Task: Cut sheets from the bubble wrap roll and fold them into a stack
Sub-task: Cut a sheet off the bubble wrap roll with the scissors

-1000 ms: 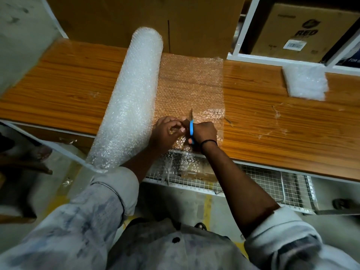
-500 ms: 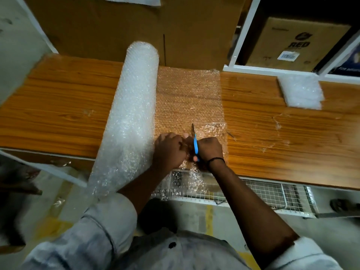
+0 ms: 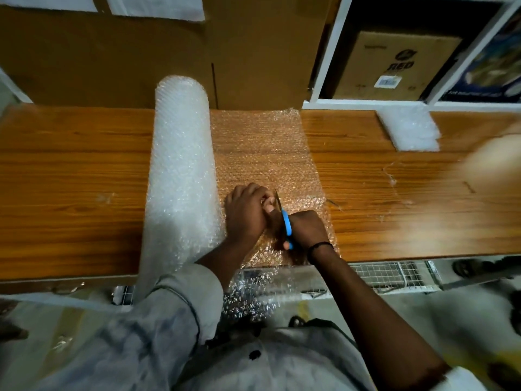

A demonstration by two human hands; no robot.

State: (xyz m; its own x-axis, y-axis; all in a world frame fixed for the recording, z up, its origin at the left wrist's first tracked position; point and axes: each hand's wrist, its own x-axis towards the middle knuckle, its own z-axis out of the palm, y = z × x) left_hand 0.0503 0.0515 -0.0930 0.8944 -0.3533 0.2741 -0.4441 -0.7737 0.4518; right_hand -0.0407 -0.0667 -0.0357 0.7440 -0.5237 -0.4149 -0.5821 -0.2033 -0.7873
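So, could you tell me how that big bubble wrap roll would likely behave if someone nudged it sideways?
The bubble wrap roll is a cylinder lying on the wooden table, so it would probably roll. It looks light for its bulk. Its near end overhangs the edge, so it might tip off.

The counter (image 3: 84, 170) is glossy grained wood; the bubble wrap roll (image 3: 180, 176) is clear, dimpled, glinting plastic; the scissors (image 3: 287, 225) have smooth blue plastic handles; the boxes (image 3: 141, 57) are matt brown cardboard.
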